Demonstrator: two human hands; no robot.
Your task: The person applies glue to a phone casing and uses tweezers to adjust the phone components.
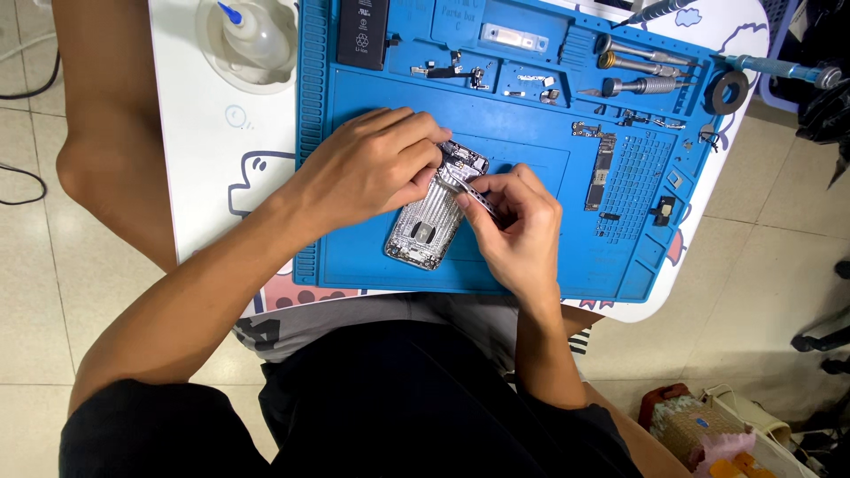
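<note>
An opened silver phone housing lies tilted on the blue repair mat. My left hand rests on the housing's upper left side, fingers curled and pressing on it. My right hand pinches metal tweezers, whose tips reach into the top part of the housing. The fingers hide what the tips touch.
A black phone battery and a clear bottle in a dish sit at the back left. Several screwdrivers, a tape roll, a circuit board and small loose parts lie on the mat's back and right. The white table edge curves near my lap.
</note>
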